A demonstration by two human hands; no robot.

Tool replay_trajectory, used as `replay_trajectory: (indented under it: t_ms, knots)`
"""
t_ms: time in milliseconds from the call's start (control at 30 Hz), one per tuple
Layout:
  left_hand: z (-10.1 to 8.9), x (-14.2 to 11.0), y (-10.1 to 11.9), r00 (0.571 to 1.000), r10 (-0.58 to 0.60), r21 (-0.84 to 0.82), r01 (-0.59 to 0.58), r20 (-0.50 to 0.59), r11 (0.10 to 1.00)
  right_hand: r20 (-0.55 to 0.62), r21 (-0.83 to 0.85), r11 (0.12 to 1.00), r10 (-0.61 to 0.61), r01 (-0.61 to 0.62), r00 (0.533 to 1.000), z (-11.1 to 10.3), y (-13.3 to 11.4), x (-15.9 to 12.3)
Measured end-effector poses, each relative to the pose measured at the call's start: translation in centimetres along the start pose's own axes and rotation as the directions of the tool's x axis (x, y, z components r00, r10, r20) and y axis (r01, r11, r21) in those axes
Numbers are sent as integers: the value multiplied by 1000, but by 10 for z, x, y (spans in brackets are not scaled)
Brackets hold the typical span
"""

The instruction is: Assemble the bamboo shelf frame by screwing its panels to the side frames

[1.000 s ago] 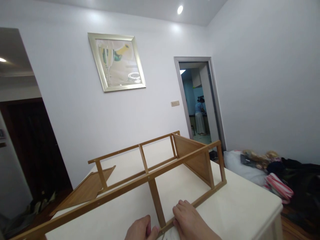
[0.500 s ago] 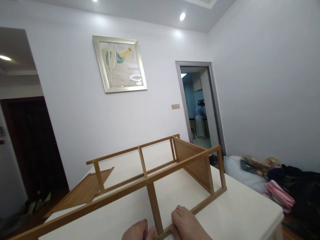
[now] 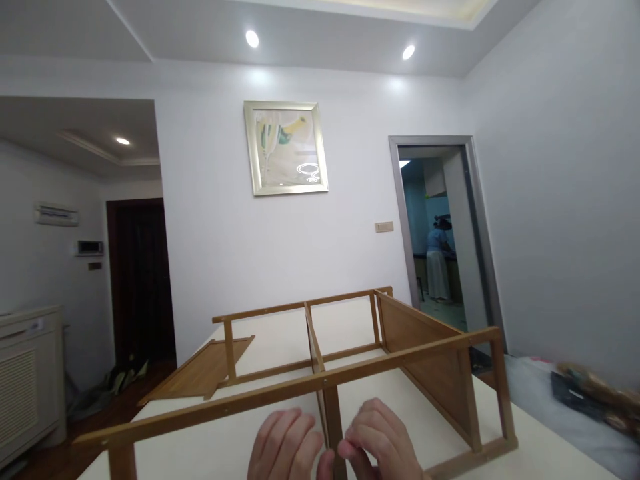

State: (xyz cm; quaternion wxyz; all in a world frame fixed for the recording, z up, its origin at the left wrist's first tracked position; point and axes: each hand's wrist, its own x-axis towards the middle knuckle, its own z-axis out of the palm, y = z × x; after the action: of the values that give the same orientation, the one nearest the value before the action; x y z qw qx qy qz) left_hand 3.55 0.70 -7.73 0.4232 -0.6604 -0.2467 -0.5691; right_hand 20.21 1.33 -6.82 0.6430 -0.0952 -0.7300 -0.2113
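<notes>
A brown wooden shelf frame [image 3: 280, 393] lies on its side on a white table [image 3: 185, 460]. Its near and far sides are joined at the right by a wooden panel [image 3: 425, 353]. At the near middle post, my left hand [image 3: 287, 445] is closed with curled fingers, its thumb against or close to the post's left side. Just right of that post, my right hand [image 3: 380, 440] is closed in a pinch, fingertips at the wood. Anything between the fingers of either hand is hidden. A separate flat wooden panel [image 3: 200, 370] lies at the left end of the frame.
Behind the table, a framed picture [image 3: 287, 150] hangs on the white wall. A doorway [image 3: 395, 200] at the right shows a person [image 3: 438, 263] standing in another room. Bundled cloth and bags [image 3: 580, 393] lie right of the table; a white cabinet [image 3: 35, 380] stands at the left.
The view has turned left and tilted up. My hands have risen from the frame's lower rail to the middle post, one on either side of it.
</notes>
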Motion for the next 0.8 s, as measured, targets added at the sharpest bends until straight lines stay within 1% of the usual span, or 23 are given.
replay_trajectory:
  t_ms: [67,100,133,200,233,300,367,433,533,600,700,800]
  knots:
    - [1,20,-4,999,30,42,-31,20,999,22,91,994,-62,60,998,5,4,11]
    - [2,28,-7,998,44,54,-47,47,997,33,126,988,-93,88,995,7,6,14]
    - [5,35,-8,997,17,69,-22,71,997,48,151,983,-114,106,992,9,10,15]
    - [12,42,-11,989,-43,61,35,143,998,40,183,977,-123,114,992,12,18,11]
    - [16,43,-11,981,-77,49,69,178,996,36,194,975,-113,104,993,13,22,7]
    - [23,43,-11,967,-125,20,123,222,992,51,213,976,-60,48,997,16,28,-1]
    - [27,40,-11,964,-147,-3,151,222,989,77,238,971,-15,-3,997,19,28,-6]
    - [29,36,-11,972,-141,-20,147,190,989,91,271,961,22,-46,996,23,23,-7]
    - [29,33,-12,980,-129,-36,136,151,990,38,313,940,133,-139,990,28,13,-6]
    - [28,31,-13,981,-131,-45,139,144,989,27,331,923,201,-198,979,31,9,-8]
    - [29,30,-14,982,-120,-64,131,144,989,49,349,905,244,-245,969,34,9,-11]
    - [30,29,-15,985,-113,-82,125,129,989,43,368,891,271,-268,962,34,11,-13]
